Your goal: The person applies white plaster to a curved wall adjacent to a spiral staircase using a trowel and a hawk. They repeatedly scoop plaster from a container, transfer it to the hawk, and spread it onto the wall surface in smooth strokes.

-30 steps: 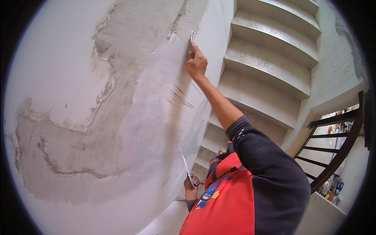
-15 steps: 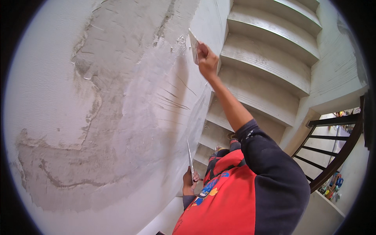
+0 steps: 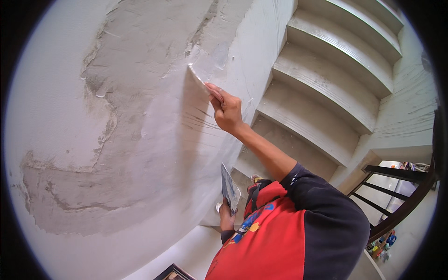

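My right hand is closed around a putty knife. Its blade, edged with white filler, meets the wall at an angle beside a fresh pale smear. Lower down, close to my body, my left hand grips a wide flat scraper, whose grey face carries smears of filler. The handles of both tools are mostly hidden in my fingers. A large rough grey plaster patch covers much of the wall, with a few dark scratches below my right hand.
Concrete stairs rise along the wall to the right. A dark railing curves at the far right, with small colourful items beyond it. A dark-framed object shows at the bottom edge.
My right hand has moved left and down, bringing the putty knife's blade across the wall and leaving a smoother pale smear. The left scraper has turned to show its face.
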Tool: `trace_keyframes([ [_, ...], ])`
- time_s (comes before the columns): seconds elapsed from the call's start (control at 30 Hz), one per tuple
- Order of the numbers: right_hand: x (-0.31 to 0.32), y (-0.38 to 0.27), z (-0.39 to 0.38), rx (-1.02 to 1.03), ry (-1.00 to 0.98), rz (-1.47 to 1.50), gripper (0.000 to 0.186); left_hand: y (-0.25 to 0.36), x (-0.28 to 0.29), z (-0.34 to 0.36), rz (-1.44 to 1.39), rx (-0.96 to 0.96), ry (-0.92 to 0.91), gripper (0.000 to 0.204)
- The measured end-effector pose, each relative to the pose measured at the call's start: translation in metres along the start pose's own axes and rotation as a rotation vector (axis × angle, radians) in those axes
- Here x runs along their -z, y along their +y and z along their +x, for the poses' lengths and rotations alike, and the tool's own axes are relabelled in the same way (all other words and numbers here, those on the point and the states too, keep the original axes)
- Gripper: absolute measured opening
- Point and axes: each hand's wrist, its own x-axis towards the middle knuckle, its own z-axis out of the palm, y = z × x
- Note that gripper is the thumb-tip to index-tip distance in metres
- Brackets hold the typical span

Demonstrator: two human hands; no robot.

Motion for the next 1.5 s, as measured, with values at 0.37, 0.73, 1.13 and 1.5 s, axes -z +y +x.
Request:
trace_keyframes([
  [0.37,0.044,0.051,0.026,-0.078,0.292,-0.227,0.027,0.003,-0.012,0.009,-0.227,0.152,0.139,0.046],
  [0.73,-0.018,0.023,-0.005,-0.128,0.22,-0.088,0.037,0.011,-0.016,-0.027,-0.044,0.059,0.085,0.033],
  [1.13,-0.065,-0.01,-0.038,-0.253,0.238,-0.007,0.042,-0.002,0.008,-0.017,-0.487,0.482,0.177,0.038],
  [1.5,-0.026,0.006,0.007,-0.558,0.259,-0.13,0.02,0.049,0.031,-0.004,-0.475,0.459,0.143,0.026],
])
